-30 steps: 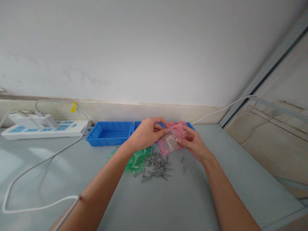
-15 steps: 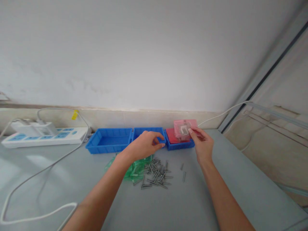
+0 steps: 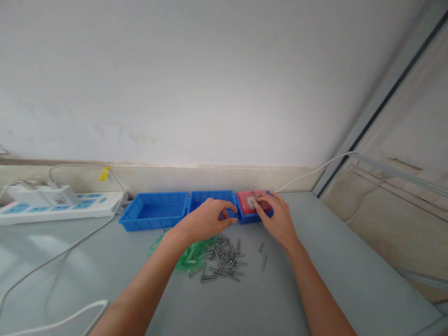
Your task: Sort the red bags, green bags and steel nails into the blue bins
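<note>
Pale wall (image 3: 210,93) rises behind a grey worktop (image 3: 273,298), whose back edge carries a white power strip (image 3: 87,204) toward its left corner and, further right, a row of three blue trays: left tray (image 3: 154,225), middle tray (image 3: 210,196) and right tray (image 3: 250,218). Well forward of the strip, a white cord (image 3: 84,309) loops close to the left forearm and could be snagged if that arm swings outward. In front of the trays lies a crumpled green bag (image 3: 191,256), partly under the left wrist. The left hand (image 3: 212,217) hangs by the middle tray, thumb and fingers parted, with nothing visible between them. The right hand (image 3: 278,214) reaches over the right tray, where a pink packet (image 3: 251,202) with a pale insert lies. If the packet sits high, an uneven push could slide it over the rim, and a low sleeve-side sweep of either wrist could scatter the pile of screws (image 3: 226,259) or the two stray screws (image 3: 264,262) nearer the worktop's right edge. The packet lies under the right thumb tip, left of the half-spread fingers; whether they grip it or merely rest there, I cannot tell.
</note>
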A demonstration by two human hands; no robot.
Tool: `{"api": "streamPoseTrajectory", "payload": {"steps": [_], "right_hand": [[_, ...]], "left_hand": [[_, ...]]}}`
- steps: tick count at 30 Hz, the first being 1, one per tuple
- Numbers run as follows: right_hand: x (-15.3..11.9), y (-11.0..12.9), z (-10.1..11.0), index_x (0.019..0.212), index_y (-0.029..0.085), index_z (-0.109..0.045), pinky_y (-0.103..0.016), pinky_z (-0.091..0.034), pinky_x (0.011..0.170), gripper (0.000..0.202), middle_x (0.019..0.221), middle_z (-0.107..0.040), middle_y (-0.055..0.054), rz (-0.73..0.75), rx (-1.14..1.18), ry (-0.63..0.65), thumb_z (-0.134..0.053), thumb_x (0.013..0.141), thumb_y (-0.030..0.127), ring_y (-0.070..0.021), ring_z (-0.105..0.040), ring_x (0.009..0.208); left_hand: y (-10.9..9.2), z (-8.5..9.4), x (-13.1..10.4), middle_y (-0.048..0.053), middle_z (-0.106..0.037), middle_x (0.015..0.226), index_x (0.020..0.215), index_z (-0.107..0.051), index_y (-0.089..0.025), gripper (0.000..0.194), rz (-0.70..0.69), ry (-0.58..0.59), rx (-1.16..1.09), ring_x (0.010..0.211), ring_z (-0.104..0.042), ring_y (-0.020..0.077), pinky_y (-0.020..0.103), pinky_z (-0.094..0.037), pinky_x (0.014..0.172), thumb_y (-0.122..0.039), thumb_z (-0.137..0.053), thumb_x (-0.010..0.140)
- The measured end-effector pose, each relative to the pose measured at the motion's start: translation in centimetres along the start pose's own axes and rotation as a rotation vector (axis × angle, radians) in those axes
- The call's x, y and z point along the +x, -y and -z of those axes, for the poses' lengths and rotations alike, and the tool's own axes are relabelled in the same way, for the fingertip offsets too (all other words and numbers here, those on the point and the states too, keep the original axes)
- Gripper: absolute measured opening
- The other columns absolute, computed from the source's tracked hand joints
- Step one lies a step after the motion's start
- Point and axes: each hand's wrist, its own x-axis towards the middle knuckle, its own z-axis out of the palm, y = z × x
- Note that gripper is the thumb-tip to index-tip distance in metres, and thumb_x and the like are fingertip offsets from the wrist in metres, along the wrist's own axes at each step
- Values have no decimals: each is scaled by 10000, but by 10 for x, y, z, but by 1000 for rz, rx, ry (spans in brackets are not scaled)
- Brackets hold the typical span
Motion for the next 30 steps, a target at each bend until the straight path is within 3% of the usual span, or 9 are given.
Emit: {"api": "streamPoseTrajectory", "payload": {"steps": [4, 8, 13, 18, 22, 26, 30], "right_hand": [[-2, 3, 2, 1175, 208, -691, -561, -404, 1099, 310, 1243, -710, -126, 25, -25, -1, -612, 932, 385, -337, -535, 1293], [0, 12, 7, 1201, 193, -675, -530, -419, 1087, 303, 1244, -701, -128, 126, -47, -77, -587, 937, 314, -320, -555, 1242], [-1, 34, 10, 1103, 216, -702, -505, -462, 1022, 214, 1132, -737, -104, 280, -36, -109, -583, 925, 221, -300, -612, 1107], [-11, 70, 4, 1059, 220, -705, -455, -518, 952, 185, 1023, -751, -90, 432, 43, 46, -572, 934, 191, -259, -674, 956], [-19, 95, -5, 1090, 219, -713, -450, -542, 933, 221, 1033, -758, -96, 495, 78, 245, -548, 944, 199, -259, -685, 947], [-24, 103, -14, 1222, 223, -688, -469, -538, 995, 311, 1174, -743, -102, 458, 109, 382, -566, 936, 213, -273, -678, 1074], [-28, 99, -19, 1317, 219, -644, -456, -541, 1017, 405, 1217, -732, -100, 404, 155, 450, -579, 918, 214, -267, -675, 1115]], "left_hand": [[-6, 6, -1, 67, -785, 890, 1107, -742, -181, 275, -19, -37, -21, 808, -734, 209, 286, -538, 747, -334, -621, 912], [-10, 11, -13, 42, -764, 838, 1075, -734, -184, 233, -21, -133, -7, 745, -702, 170, 259, -511, 709, -304, -572, 957], [5, 10, -49, 68, -742, 975, 1053, -728, -194, 251, -81, -166, 284, 865, -697, 214, 316, -519, 798, -330, -524, 999], [28, 2, -86, 94, -729, 1065, 1113, -711, -192, 245, -118, -165, 413, 1019, -675, 259, 383, -530, 918, -337, -567, 977], [35, -11, -97, 107, -735, 1130, 1203, -683, -188, 278, -81, -187, 420, 1079, -664, 281, 433, -518, 976, -269, -591, 954], [36, -17, -96, 99, -756, 1106, 1169, -695, -187, 239, -92, -191, 425, 1050, -685, 268, 420, -532, 934, -236, -552, 985], [37, -15, -96, 96, -742, 1195, 1205, -698, -202, 274, -131, -291, 439, 1088, -687, 259, 408, -544, 948, -187, -513, 1004]]}}
